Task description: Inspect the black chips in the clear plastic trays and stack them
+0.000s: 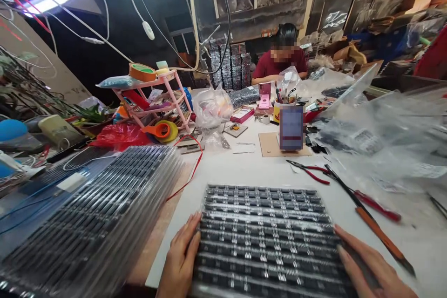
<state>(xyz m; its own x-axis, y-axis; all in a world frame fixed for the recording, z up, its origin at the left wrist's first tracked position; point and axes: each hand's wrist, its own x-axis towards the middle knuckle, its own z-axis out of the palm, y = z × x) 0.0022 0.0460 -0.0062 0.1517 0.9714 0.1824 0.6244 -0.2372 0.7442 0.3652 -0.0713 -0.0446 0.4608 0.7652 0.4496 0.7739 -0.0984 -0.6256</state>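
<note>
In front of me on the white tabletop is a clear plastic tray (265, 233) filled with rows of small black parts with shiny metal pins. Its left edge is gripped by my left hand (181, 256), fingers pressed along the side. My right hand (370, 260) holds the opposite edge, thumb near the rim. The tray's near edge runs out of the picture. To the left of it stands a tall stack of similar clear trays (94, 205) with dark rows inside.
Pliers (309, 171), a red-handled screwdriver (377, 205) and a long brown-handled tool (373, 228) lie at right, beside piled plastic bags (387, 139). A phone (292, 126) stands ahead. A pink rack (153, 102) is at left. A person in a dark red shirt (261, 67) sits opposite.
</note>
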